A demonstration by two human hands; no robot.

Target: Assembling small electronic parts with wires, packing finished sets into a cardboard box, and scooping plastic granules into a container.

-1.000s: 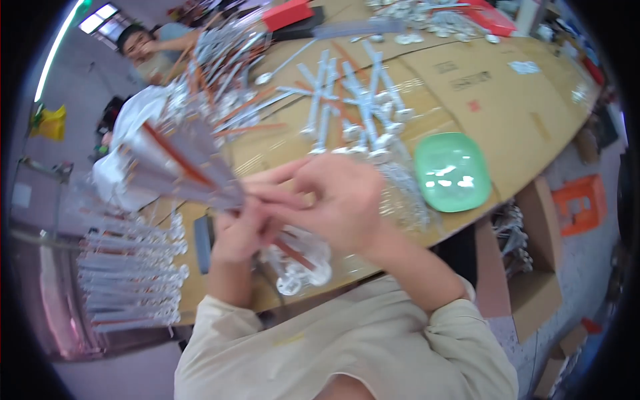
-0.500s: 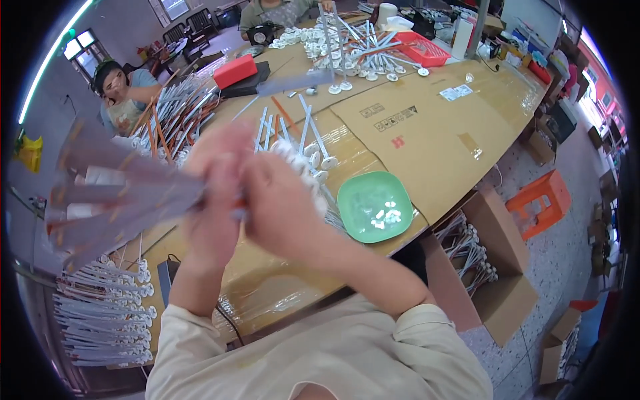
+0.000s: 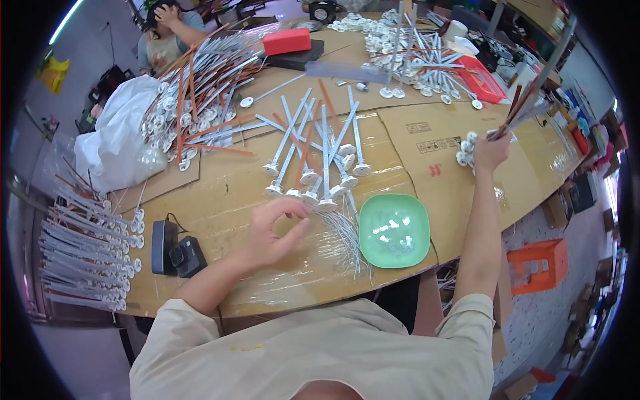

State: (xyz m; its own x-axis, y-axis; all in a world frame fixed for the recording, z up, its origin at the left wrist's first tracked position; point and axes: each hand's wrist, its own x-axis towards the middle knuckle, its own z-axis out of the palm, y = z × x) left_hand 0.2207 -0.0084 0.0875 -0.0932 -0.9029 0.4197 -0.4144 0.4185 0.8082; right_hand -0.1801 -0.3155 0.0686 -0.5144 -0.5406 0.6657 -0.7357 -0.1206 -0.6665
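My right hand (image 3: 492,152) is stretched out to the right, wrapped round a bundle of thin grey and brown strips (image 3: 523,110). White round ends (image 3: 467,150) stick out of the bundle to the left of my fist. Nearer my body, my left hand (image 3: 275,233) holds nothing, its thumb and forefinger apart in a curve. Its fingertips are close to a loose group of strips (image 3: 325,150) with white discs at their near ends. Beside that group lie thin white strings (image 3: 348,237). A green square dish (image 3: 395,260) with small clear pieces sits between my arms.
A large heap of strips (image 3: 200,93) and a white plastic bag (image 3: 117,140) lie at the left. Stacked strips (image 3: 87,247) fill the near left edge, beside a black device (image 3: 187,257). A red box (image 3: 287,41), a red basket (image 3: 481,77) and a co-worker (image 3: 175,33) are farther off.
Both hands were together on the bundle at the left. My right hand has carried it far right, and my left hand has let go and opened. The view has shifted.
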